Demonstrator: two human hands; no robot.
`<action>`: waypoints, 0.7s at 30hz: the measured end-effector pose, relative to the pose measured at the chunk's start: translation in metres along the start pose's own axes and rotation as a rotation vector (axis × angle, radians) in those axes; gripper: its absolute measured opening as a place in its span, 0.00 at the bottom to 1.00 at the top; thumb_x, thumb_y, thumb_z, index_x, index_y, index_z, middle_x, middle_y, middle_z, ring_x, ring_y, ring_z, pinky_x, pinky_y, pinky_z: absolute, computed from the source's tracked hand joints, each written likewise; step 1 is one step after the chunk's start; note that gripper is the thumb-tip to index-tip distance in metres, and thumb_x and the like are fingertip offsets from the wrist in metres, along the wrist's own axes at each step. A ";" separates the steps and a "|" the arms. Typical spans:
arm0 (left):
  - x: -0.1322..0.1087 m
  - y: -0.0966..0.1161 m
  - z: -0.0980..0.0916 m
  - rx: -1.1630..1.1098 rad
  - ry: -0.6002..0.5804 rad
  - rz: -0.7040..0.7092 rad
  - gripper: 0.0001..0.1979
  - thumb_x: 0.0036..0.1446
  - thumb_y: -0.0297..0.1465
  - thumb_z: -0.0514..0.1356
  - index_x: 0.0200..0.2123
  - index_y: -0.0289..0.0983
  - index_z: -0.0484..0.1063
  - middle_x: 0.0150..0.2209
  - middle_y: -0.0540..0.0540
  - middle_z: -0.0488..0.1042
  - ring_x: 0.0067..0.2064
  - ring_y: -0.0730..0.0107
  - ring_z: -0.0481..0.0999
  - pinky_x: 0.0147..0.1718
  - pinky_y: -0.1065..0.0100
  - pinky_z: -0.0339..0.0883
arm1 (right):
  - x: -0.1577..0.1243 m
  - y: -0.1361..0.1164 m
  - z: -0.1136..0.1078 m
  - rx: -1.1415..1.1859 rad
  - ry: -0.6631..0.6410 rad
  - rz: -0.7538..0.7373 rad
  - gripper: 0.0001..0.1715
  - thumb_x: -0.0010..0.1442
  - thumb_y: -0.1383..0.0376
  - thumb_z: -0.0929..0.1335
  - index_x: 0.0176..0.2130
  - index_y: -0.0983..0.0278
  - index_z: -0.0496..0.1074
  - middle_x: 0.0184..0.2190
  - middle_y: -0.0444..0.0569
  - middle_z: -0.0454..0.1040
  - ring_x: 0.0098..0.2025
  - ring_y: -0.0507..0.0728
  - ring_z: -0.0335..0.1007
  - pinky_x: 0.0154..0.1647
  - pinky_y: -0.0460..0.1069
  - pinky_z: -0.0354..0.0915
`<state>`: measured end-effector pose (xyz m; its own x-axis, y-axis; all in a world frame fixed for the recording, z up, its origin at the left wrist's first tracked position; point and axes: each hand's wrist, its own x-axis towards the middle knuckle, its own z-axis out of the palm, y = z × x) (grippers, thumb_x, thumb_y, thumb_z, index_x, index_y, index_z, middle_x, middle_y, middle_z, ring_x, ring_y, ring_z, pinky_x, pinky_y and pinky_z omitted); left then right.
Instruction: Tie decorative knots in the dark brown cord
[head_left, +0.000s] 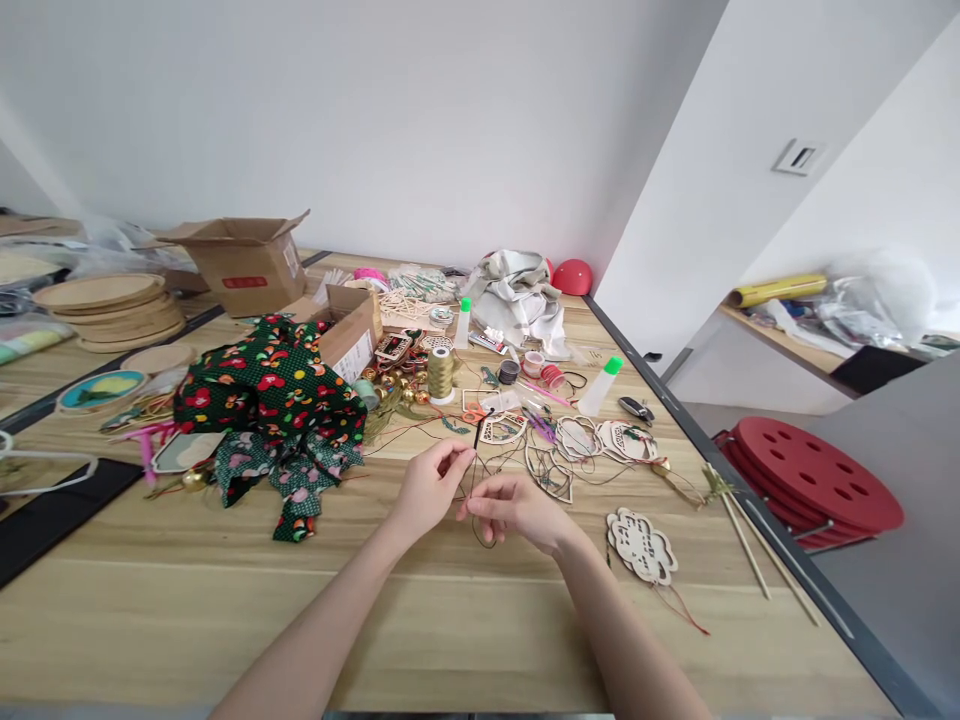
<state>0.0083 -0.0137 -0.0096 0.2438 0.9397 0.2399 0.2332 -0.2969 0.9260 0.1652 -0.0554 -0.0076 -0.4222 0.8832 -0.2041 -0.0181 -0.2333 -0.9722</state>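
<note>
My left hand (429, 490) is closed in a pinch on a thin dark cord (484, 543). Just to its right, my right hand (523, 512) also pinches the cord, which hangs in a small loop beneath the fingers. Both hands are above the wooden table (465, 630), close together. Beyond them lie a fan-shaped wooden cutout (502, 428), orange-handled scissors (474, 412) and tangled dark cords. A spool of gold thread (441, 380) stands farther back. To the right of my right hand rests a cloud-shaped wooden piece (641, 546) with a red string.
Dark floral fabric (270, 400) is heaped on the left, near an open cardboard box (244, 265) and stacked round wooden hoops (112, 310). A green-capped bottle (602, 386) and a black key fob (636, 409) are at right. Thin sticks (772, 560) lie along the right edge, beside red stools (817, 475).
</note>
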 end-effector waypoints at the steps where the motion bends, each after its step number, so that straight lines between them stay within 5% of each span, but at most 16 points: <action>1: 0.000 0.000 0.000 -0.004 0.007 -0.001 0.12 0.55 0.39 0.57 0.31 0.37 0.72 0.28 0.48 0.73 0.28 0.70 0.70 0.27 0.71 0.62 | 0.002 0.002 0.001 -0.074 0.038 -0.022 0.16 0.50 0.55 0.71 0.29 0.66 0.75 0.18 0.43 0.68 0.20 0.50 0.62 0.20 0.44 0.58; 6: -0.001 0.002 0.005 -0.169 -0.046 -0.171 0.14 0.55 0.41 0.56 0.32 0.36 0.70 0.16 0.55 0.63 0.15 0.77 0.60 0.14 0.75 0.54 | 0.014 0.015 -0.003 -0.474 0.469 -0.302 0.04 0.49 0.64 0.72 0.27 0.61 0.79 0.24 0.47 0.68 0.30 0.55 0.64 0.31 0.49 0.61; 10: -0.004 0.006 0.010 -0.295 -0.142 -0.238 0.15 0.54 0.42 0.56 0.33 0.35 0.68 0.17 0.57 0.59 0.13 0.80 0.59 0.12 0.77 0.56 | 0.017 0.017 -0.004 -0.405 0.622 -0.341 0.07 0.51 0.61 0.70 0.27 0.61 0.79 0.25 0.48 0.71 0.28 0.56 0.65 0.29 0.49 0.63; 16: -0.007 0.004 0.013 -0.268 -0.134 -0.212 0.15 0.54 0.41 0.56 0.37 0.35 0.69 0.23 0.53 0.67 0.13 0.80 0.63 0.10 0.77 0.57 | 0.015 0.013 0.002 0.201 0.467 -0.181 0.17 0.44 0.55 0.74 0.32 0.65 0.79 0.28 0.50 0.76 0.32 0.58 0.72 0.30 0.49 0.68; 21: -0.007 -0.001 0.011 -0.042 -0.011 -0.039 0.12 0.54 0.36 0.56 0.38 0.38 0.74 0.27 0.47 0.75 0.19 0.73 0.68 0.16 0.73 0.61 | 0.013 0.009 0.004 0.463 0.325 -0.131 0.12 0.41 0.62 0.76 0.28 0.67 0.78 0.30 0.50 0.76 0.34 0.56 0.72 0.39 0.51 0.67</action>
<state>0.0167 -0.0218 -0.0149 0.2462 0.9482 0.2008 0.2031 -0.2530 0.9459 0.1564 -0.0473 -0.0182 -0.0910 0.9792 -0.1811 -0.4765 -0.2025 -0.8556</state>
